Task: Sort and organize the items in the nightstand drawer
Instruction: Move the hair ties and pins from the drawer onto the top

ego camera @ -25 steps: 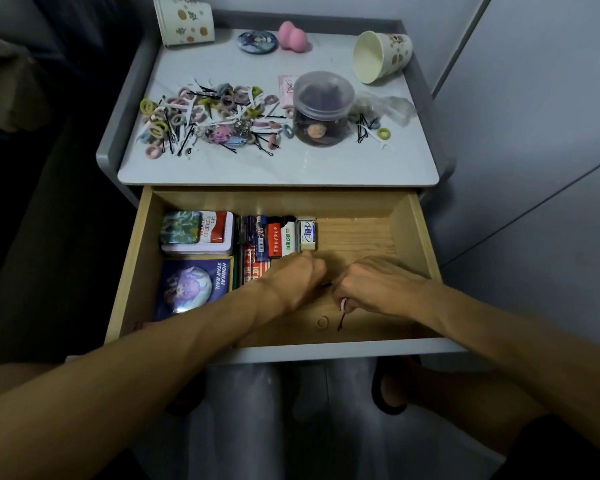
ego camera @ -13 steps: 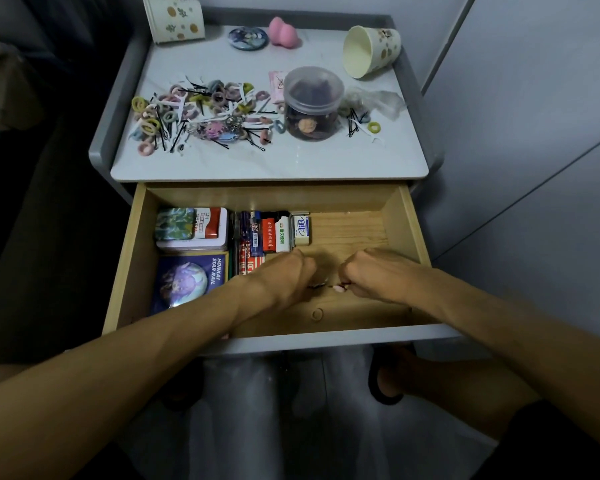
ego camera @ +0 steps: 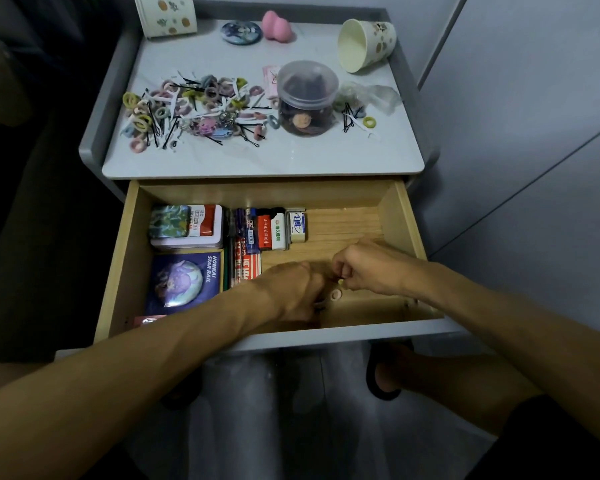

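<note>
The wooden drawer [ego camera: 400, 220] stands pulled out below the nightstand top. Both hands are inside it near the front middle. My left hand [ego camera: 293, 289] is curled, with dark hairpins showing at its fingertips. My right hand [ego camera: 368, 268] pinches a small yellowish item at its fingertips. A small pink hair ring [ego camera: 335, 294] lies between the two hands. Along the drawer's left side sit a tin [ego camera: 186, 226], a blue badge card [ego camera: 184, 282] and small boxes with an eraser [ego camera: 297, 226].
On the white top [ego camera: 264, 157] lie a heap of hair rings and pins [ego camera: 187, 109], a lidded clear jar [ego camera: 307, 98], a tipped paper cup [ego camera: 366, 43], an upright cup [ego camera: 167, 15], a pink sponge [ego camera: 276, 26] and a round badge [ego camera: 241, 32]. Grey cabinet doors stand on the right.
My right hand has risen from the drawer floor and now pinches a small yellowish piece. The left hand stays curled beside it, and the camera view has shifted slightly.
</note>
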